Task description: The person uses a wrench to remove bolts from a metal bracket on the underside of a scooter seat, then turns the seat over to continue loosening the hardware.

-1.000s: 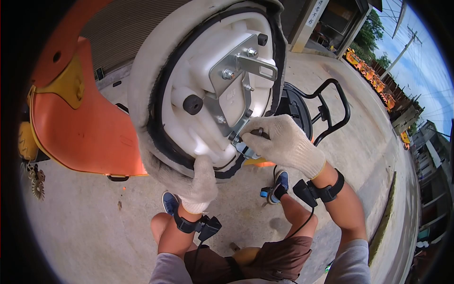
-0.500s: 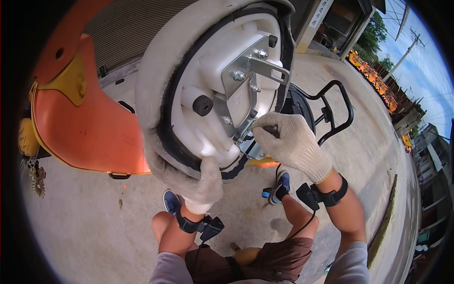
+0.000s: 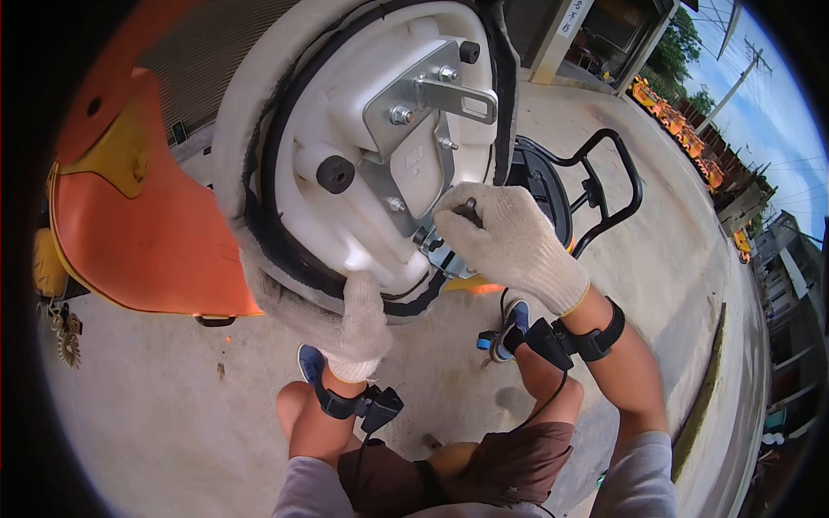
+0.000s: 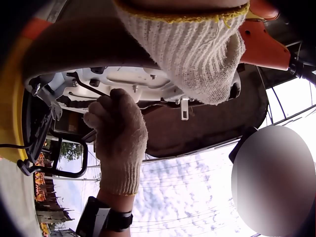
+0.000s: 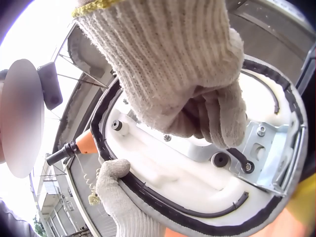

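Note:
An upturned scooter seat (image 3: 332, 216) shows its white plastic underside, with metal brackets, bolts and black rubber stops. My gloved left hand (image 3: 358, 324) holds the near rim, thumb pressed over the inner edge and fingers beneath the cover. In the right wrist view that left hand (image 5: 116, 195) grips the seat's edge. My gloved right hand (image 3: 509, 237) is curled around a dark wrench (image 5: 241, 159). The wrench's ring end sits on a nut at the hinge bracket (image 5: 264, 136). Most of the handle is hidden in the glove.
The scooter's orange front body (image 3: 147, 250) stands at the left, its black rear rack (image 3: 617, 186) beyond the seat. My blue shoes are on the concrete ground (image 3: 233, 414) below. Camera bands circle both wrists. An open doorway and a row of orange vehicles lie farther off.
The wrench handle has swung upward in the head view, with the right hand turning along. The seat first shifts right, then left and up in view. The left hand keeps its grip.

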